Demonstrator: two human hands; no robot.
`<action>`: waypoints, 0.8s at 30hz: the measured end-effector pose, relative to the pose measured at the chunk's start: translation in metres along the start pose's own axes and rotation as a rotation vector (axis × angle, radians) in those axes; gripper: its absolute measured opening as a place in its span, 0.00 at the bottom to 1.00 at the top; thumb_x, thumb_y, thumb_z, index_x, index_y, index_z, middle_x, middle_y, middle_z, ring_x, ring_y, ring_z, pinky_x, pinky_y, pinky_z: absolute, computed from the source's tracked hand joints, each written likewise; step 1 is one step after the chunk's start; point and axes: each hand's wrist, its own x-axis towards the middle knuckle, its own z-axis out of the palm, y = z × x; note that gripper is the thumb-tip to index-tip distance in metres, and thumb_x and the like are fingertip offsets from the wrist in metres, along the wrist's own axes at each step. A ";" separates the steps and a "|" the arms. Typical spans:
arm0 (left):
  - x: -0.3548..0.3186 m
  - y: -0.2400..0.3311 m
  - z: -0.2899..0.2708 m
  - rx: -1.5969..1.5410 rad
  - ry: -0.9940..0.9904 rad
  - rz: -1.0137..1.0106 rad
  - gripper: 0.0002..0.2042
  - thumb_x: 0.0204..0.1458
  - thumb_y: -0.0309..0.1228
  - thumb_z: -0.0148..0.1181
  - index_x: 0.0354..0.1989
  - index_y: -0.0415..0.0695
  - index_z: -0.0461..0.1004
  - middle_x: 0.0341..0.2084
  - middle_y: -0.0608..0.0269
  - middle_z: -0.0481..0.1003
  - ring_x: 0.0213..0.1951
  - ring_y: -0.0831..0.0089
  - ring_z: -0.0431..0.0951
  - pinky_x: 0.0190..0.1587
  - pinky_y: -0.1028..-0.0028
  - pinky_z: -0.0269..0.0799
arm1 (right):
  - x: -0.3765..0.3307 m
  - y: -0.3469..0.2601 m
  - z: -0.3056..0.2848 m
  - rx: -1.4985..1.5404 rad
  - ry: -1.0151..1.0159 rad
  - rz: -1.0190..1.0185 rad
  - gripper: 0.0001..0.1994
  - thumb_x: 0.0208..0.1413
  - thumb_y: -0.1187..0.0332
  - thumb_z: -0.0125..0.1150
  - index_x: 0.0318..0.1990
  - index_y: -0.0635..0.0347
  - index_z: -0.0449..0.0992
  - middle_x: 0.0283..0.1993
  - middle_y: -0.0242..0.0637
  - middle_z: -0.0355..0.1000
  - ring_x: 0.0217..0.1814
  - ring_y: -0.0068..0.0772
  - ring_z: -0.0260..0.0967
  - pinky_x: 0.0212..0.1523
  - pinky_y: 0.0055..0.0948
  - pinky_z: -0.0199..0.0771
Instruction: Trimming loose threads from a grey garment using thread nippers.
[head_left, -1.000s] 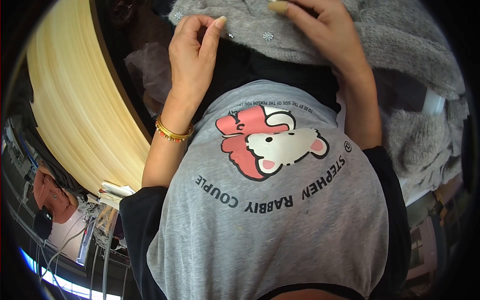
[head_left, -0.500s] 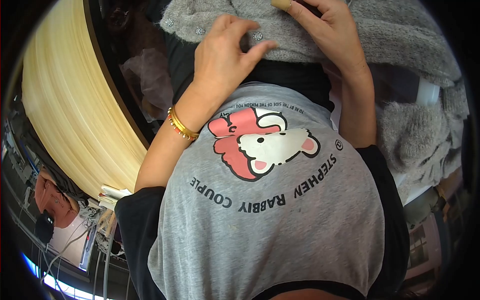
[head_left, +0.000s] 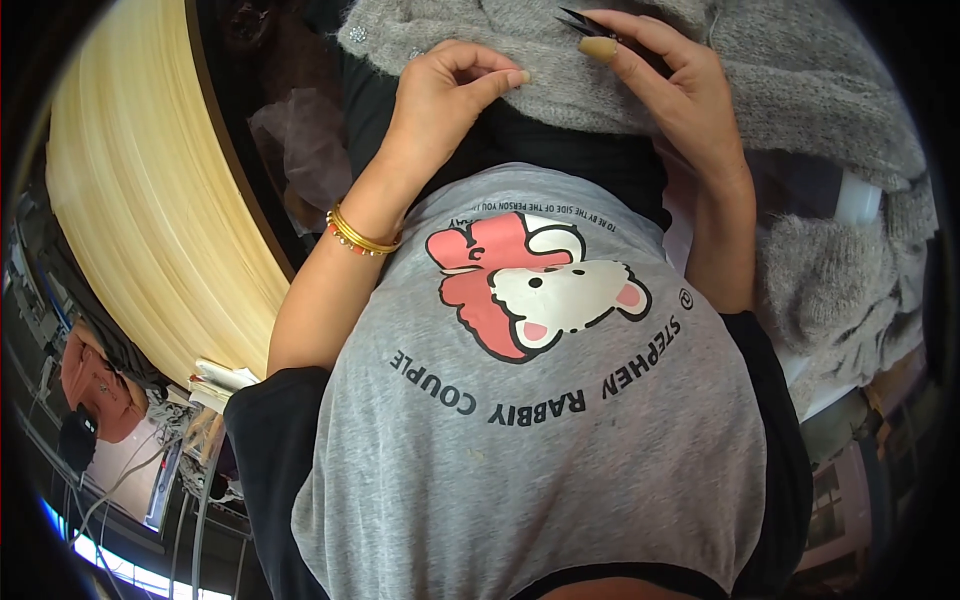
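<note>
Garment of fuzzy grey knit [head_left: 590, 100], long axis left-right across top of frame, left hand [head_left: 440, 105] nearer its end with round glittery silver buttons [head_left: 358, 34], fingertips pinched over lower edge (contents unclear), right hand [head_left: 690, 95] gripping black pointed snips [head_left: 574, 19] over the knit.

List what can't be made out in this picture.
Head view: rear of the black pointed tool, hidden in the right hand.
Head view: rest of the grey knit garment, cut off by the top edge.
Head view: whether the left hand pinches anything fine; too small to tell.
</note>
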 end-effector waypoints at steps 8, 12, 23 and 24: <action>-0.003 -0.002 -0.005 -0.093 0.005 -0.045 0.06 0.55 0.28 0.64 0.36 0.38 0.79 0.27 0.72 0.77 0.31 0.87 0.72 0.34 0.83 0.68 | -0.001 0.032 -0.005 -0.091 -0.107 -0.156 0.16 0.60 0.71 0.59 0.55 0.66 0.76 0.44 0.33 0.76 0.47 0.20 0.71 0.49 0.20 0.69; -0.002 -0.001 -0.005 -0.094 0.023 -0.004 0.07 0.57 0.30 0.62 0.36 0.38 0.78 0.26 0.69 0.78 0.30 0.85 0.73 0.34 0.81 0.69 | -0.005 0.030 -0.005 -0.271 -0.239 -0.129 0.16 0.60 0.72 0.57 0.55 0.64 0.76 0.44 0.33 0.75 0.47 0.21 0.71 0.49 0.19 0.68; -0.005 0.028 0.014 0.566 0.017 0.213 0.11 0.53 0.35 0.65 0.35 0.39 0.78 0.30 0.56 0.74 0.30 0.62 0.77 0.37 0.65 0.73 | -0.009 0.031 0.000 -0.138 -0.074 -0.148 0.15 0.61 0.72 0.59 0.55 0.64 0.76 0.49 0.34 0.76 0.50 0.21 0.72 0.52 0.20 0.69; -0.004 0.027 0.013 0.585 -0.007 0.249 0.11 0.53 0.35 0.65 0.34 0.39 0.79 0.29 0.55 0.74 0.31 0.62 0.77 0.37 0.65 0.74 | -0.009 0.032 0.000 -0.139 -0.074 -0.148 0.15 0.61 0.72 0.59 0.55 0.64 0.76 0.49 0.34 0.76 0.50 0.21 0.72 0.52 0.20 0.69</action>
